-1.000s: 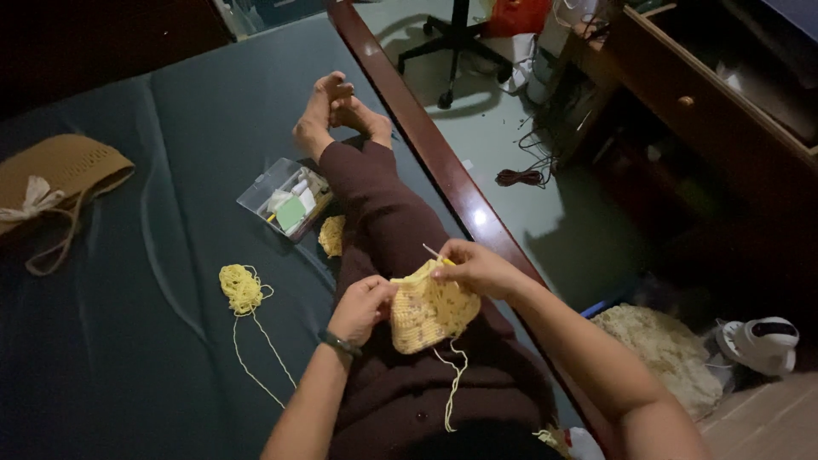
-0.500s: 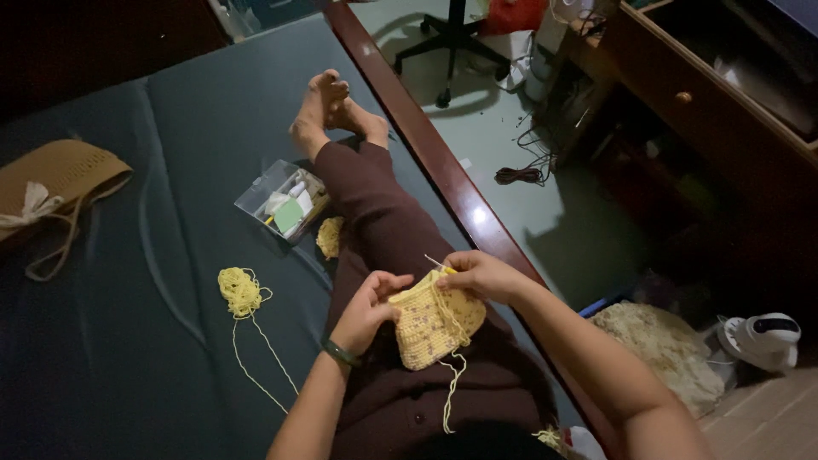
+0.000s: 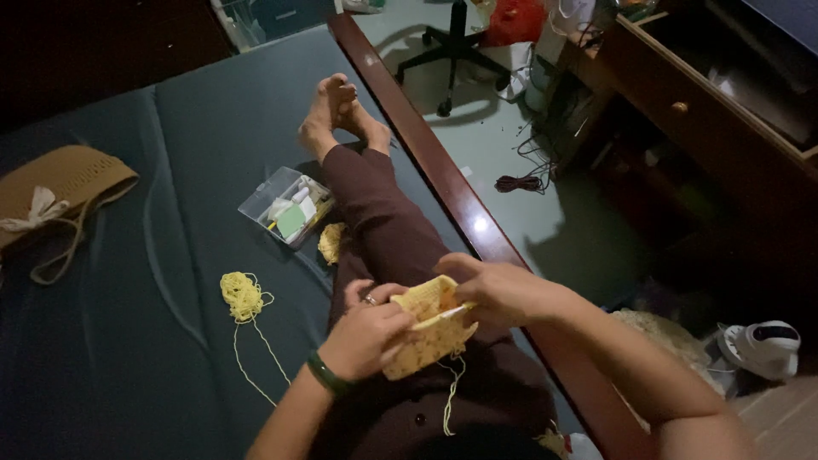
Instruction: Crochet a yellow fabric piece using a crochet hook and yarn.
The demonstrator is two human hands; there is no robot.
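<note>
A person is sitting on a dark green padded mat (image 3: 111,358), legs in maroon trousers (image 3: 383,238) stretched out. Both hands are closing on a small yellow crocheted piece (image 3: 426,328) lying over the lap: the left hand (image 3: 366,332) is gripping its lower left edge, the right hand (image 3: 498,290) is pinching its top edge. The piece is hanging folded, a yarn tail dangling below. Compared with a second ago, the hands are sitting closer together and the piece is lying more bunched
</note>
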